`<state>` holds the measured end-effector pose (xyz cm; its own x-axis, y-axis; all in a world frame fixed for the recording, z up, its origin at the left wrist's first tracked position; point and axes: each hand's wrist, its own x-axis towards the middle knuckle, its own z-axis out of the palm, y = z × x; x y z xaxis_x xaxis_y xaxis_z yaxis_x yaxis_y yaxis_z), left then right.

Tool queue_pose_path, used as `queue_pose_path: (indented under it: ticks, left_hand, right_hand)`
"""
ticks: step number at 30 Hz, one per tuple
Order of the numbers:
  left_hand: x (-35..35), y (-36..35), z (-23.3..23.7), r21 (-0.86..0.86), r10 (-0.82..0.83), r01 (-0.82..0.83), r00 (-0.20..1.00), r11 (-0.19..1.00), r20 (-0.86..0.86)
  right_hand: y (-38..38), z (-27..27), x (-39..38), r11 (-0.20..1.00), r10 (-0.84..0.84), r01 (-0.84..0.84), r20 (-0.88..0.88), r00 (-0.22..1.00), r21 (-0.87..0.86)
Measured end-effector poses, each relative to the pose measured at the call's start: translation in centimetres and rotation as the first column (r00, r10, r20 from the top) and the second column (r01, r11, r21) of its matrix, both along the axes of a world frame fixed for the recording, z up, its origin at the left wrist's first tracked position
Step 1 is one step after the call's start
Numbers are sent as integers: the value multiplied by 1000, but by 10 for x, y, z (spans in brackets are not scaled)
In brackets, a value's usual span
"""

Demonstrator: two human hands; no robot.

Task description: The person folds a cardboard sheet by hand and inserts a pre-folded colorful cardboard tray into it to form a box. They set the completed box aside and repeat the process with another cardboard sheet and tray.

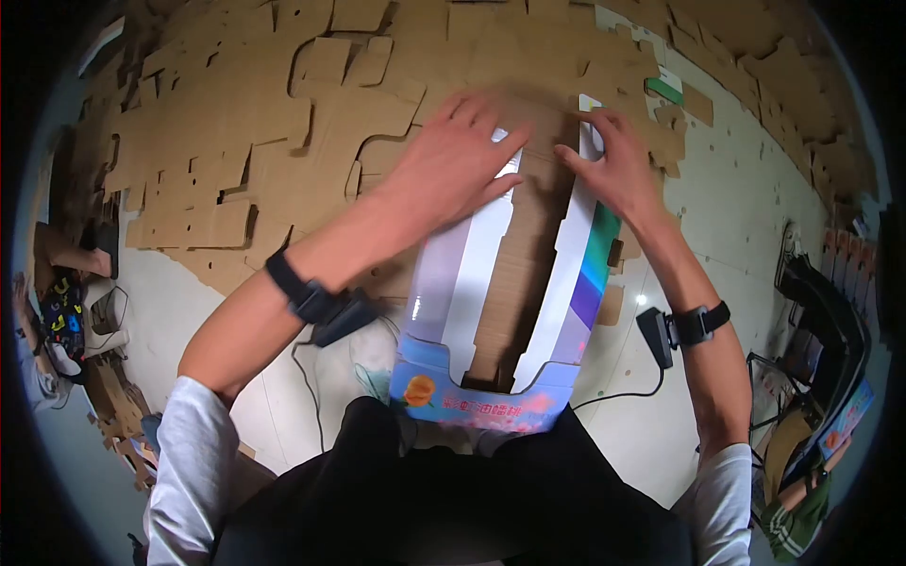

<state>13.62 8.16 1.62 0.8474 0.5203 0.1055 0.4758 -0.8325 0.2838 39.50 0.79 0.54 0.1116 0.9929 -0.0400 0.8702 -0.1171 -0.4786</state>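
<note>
A printed cardboard box point(479, 401) stands in front of my knees, with white inner flaps and a brown bottom. Its near end is blue and pink, with a peach picture and lettering. My left hand point(458, 156) is over the far left corner, fingers spread, thumb and forefinger reaching across the white left flap point(477, 274); its other fingertips are motion-blurred. At the far right corner, my right hand point(618, 165) straddles the right wall point(549, 311), thumb on the inner side and fingers at the upright white tab point(589, 102).
Flattened brown cardboard sheets point(217, 123) cover the floor ahead and to the left. Pale tiled floor point(727, 236) shows at the right. Cables point(618, 398) run from both wrist devices. People are at the left and right edges, beside a black chair-like frame point(821, 292).
</note>
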Motion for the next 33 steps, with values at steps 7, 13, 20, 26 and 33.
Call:
queue_pose_path:
  ticks: [7,13,20,26,33]
  left_hand:
    - [3,-14,-3,-232,75,-102,989,967,-125]
    - [-18,-3,-42,-547,603,-416,767,726,217]
    - [-60,28,-72,-994,910,-110,410,-18,-62]
    - [-57,20,-15,-882,857,323,491,-345,-155]
    - [-33,32,65,-995,585,100,808,-31,63]
  right_hand:
    - [-13,29,-6,941,11,-40,-86,996,-335]
    - [-36,32,-10,973,-22,-44,-285,958,-225]
    - [-59,95,-17,993,-112,105,-155,981,-52]
    - [-76,130,-33,984,45,-22,-129,991,177]
    - [-59,136,-44,995,98,-94,-130,987,30]
